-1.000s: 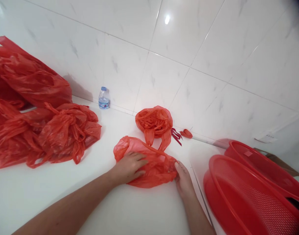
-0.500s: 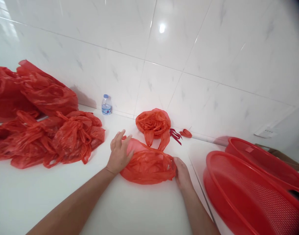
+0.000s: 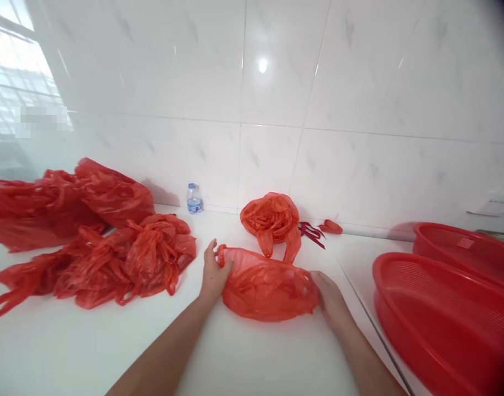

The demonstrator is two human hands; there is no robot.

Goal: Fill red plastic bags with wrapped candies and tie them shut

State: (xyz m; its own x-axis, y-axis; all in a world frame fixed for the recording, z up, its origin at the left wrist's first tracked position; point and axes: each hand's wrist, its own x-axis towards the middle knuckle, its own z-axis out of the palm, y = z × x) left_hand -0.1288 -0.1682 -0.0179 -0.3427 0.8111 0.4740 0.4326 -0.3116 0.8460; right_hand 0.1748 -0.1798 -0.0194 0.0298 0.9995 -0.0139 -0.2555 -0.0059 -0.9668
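Note:
A red plastic bag [image 3: 270,294] lies in front of me on the white table, its mouth spread wide and thin crumpled plastic showing inside. My left hand [image 3: 215,275] is at its left end, thumb over the rim and fingers on the outer side. At the opposite end, my right hand [image 3: 328,294] grips the rim, its fingertips partly hidden by the plastic. Just behind stands another red bag [image 3: 291,245], rolled open and filled with crumpled red plastic, its two handles hanging toward me.
Heaped red plastic bags [image 3: 153,256] lie at left, with fuller red bags [image 3: 111,192] behind. A small water bottle [image 3: 194,201] stands by the tiled wall. Dark red strips [image 3: 311,232] and a small red bundle [image 3: 331,226] lie right of centre. Red baskets [image 3: 400,308] occupy the right.
My left hand's spread fingers have come in around the bag's left rim. My right hand keeps its grip at the right end. The camera view has tilted up and levelled.

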